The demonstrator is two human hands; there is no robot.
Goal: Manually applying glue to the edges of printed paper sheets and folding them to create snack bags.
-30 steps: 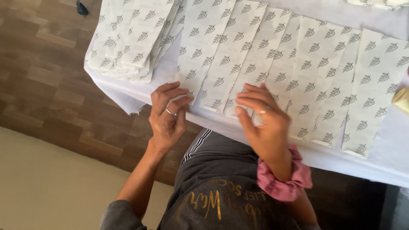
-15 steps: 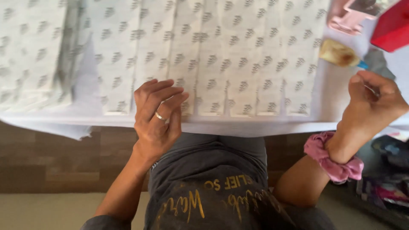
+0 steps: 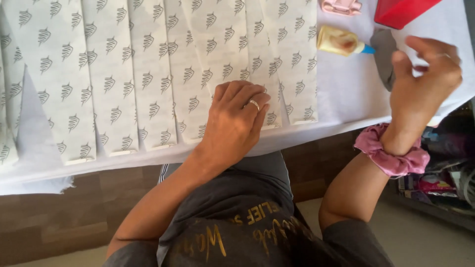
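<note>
Several long white paper strips [image 3: 114, 84] printed with small grey leaf shapes lie side by side, overlapping, on a white-covered table [image 3: 346, 94]. My left hand [image 3: 235, 123], with a ring on one finger, presses flat on the near ends of the strips close to the table's front edge. Over the table's right end my right hand [image 3: 420, 84] is raised with its fingers loosely curled and apart; I see nothing in it. A pink scrunchie [image 3: 391, 153] is on that wrist. A small yellowish glue bottle [image 3: 339, 40] with a blue cap lies just left of my right hand.
A red object [image 3: 401, 11] and a pink object [image 3: 341, 6] sit at the far right of the table, with a grey piece [image 3: 383, 57] below them. Cluttered items [image 3: 445, 173] lie low at the right. Brown floor shows under the table edge.
The view has shifted right along the strips. My right hand left the strips and swung out to the right end near the glue bottle. My left hand stays pressed on the paper.
</note>
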